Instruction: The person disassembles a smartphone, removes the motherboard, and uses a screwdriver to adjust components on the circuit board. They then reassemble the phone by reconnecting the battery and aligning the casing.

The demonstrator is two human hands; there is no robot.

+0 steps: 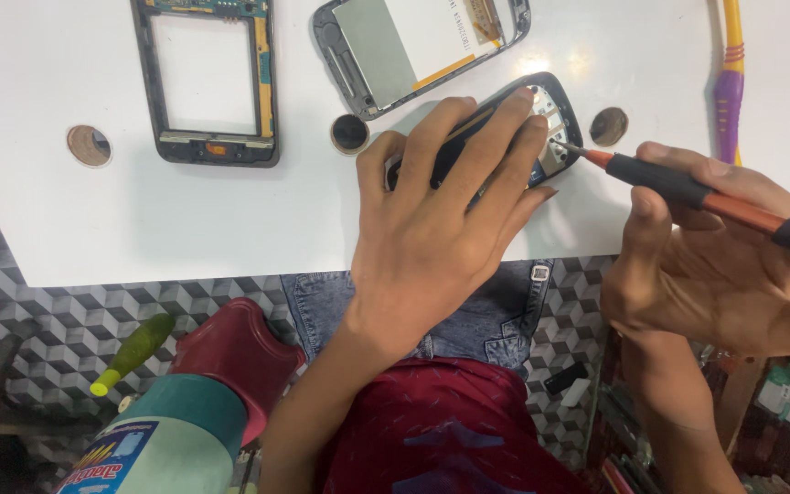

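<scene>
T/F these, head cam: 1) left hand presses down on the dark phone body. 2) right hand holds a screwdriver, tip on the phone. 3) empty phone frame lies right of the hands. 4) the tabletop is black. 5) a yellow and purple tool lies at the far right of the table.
1) True: the left hand lies flat over the dark phone body.
2) True: the right hand grips the red and black screwdriver, tip on the phone.
3) False: the empty phone frame lies left of the hands.
4) False: the table is white.
5) True: the yellow and purple tool lies there.
</scene>
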